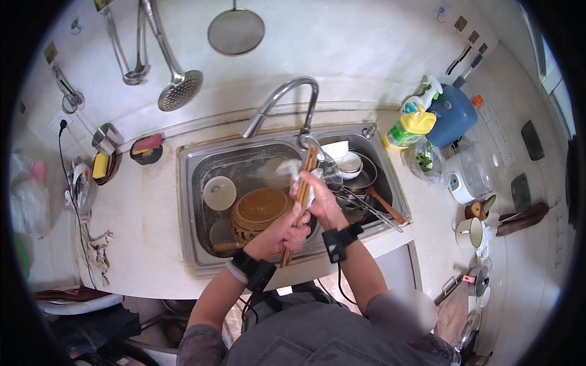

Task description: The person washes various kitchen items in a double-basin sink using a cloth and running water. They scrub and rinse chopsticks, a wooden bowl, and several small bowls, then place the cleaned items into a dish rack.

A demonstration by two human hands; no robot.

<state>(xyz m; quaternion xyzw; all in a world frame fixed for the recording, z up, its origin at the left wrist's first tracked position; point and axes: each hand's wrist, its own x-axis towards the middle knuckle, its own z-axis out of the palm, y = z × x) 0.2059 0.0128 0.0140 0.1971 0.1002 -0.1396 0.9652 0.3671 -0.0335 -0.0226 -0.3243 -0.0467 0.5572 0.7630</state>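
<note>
Over the left basin of a steel sink (187, 219), my left hand (288, 231) is closed around the lower part of a bundle of wooden chopsticks (313, 154). Higher up, my right hand (319, 196) grips the same bundle, pressing a wet white cloth (289, 167) against it. The sticks stand at a slant, their upper ends near the faucet base. Below lie cloudy water, an upturned brown pot (262, 208), a small white bowl (219, 193) and a wooden handle (225, 247). A pale round dish (273, 168) shows dimly underwater.
A curved faucet (293, 87) arches over the basin. Stacked bowls (350, 164), a wooden-handled utensil (387, 206) and metal tongs (377, 214) crowd the right basin. A yellow detergent bottle (409, 129) and a blue jug (451, 116) stand behind right. A skimmer (181, 91) hangs on the wall.
</note>
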